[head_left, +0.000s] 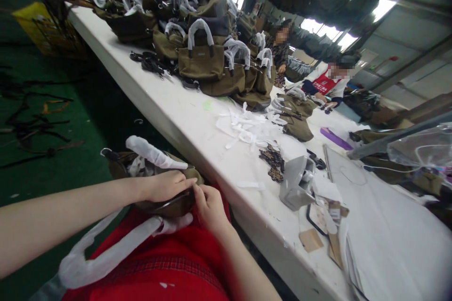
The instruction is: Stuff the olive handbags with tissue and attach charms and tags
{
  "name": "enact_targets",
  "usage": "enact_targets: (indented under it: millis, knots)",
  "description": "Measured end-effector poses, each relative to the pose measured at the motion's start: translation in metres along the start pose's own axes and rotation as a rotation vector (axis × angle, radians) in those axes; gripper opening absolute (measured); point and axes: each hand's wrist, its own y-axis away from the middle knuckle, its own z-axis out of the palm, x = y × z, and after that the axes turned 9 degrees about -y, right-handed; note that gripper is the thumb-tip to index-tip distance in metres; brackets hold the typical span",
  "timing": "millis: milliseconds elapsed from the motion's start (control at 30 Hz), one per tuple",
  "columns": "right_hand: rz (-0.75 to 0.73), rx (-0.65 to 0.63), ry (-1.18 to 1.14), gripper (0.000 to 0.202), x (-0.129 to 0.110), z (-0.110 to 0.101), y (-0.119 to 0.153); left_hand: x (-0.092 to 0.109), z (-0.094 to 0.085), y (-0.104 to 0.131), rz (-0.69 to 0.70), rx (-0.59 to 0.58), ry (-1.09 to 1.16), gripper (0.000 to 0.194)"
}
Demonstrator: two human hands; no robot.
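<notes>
Bag [173,205] of brown cloth sits at the person's lap, beside the table [185,127], its white-wrapped handles [152,153] spread apart. The left hand [164,186] reaches across it to meet the right hand [211,204]; the fingers of both are drawn together, pinching its edge, though whether they hold some small part there I cannot tell. The step looks like close fingerwork at that edge; the next move calls for keeping the cloth steady. Similar bags [201,62] lie heaped on the table.
</notes>
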Motion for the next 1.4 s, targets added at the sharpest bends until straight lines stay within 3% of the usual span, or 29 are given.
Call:
enact_targets:
  millis: [200, 400, 600, 867, 1000, 1233, 1400]
  knots:
    - [0.002, -0.072, -0.036, 0.049, -0.013, 0.016, 0.0, -0.004, 0.004, 0.007, -0.163, 0.019, 0.063, 0.054]
    - [0.089, -0.052, -0.153, 0.047, -0.006, 0.018, 0.0, 0.008, 0.006, 0.02, -0.237, 0.214, -0.216, 0.055]
    - [0.085, -0.02, -0.179, 0.05, -0.009, 0.021, 0.003, 0.006, 0.014, 0.025, -0.389, 0.152, 0.249, 0.059]
    - [0.066, -0.002, -0.046, 0.051, -0.02, 0.024, 0.007, 0.007, 0.011, 0.038, -0.539, 0.086, 0.336, 0.039]
    - [0.061, 0.006, -0.002, 0.05, -0.024, 0.024, 0.011, 0.008, 0.005, 0.049, -0.45, 0.027, 0.383, 0.041]
    - [0.031, -0.008, 0.01, 0.05, -0.025, 0.027, 0.009, -0.001, 0.006, 0.059, -0.245, 0.065, 0.276, 0.038]
    - [0.016, -0.018, 0.053, 0.049, -0.022, 0.027, 0.009, 0.004, -0.005, 0.066, -0.099, 0.128, -0.103, 0.037]
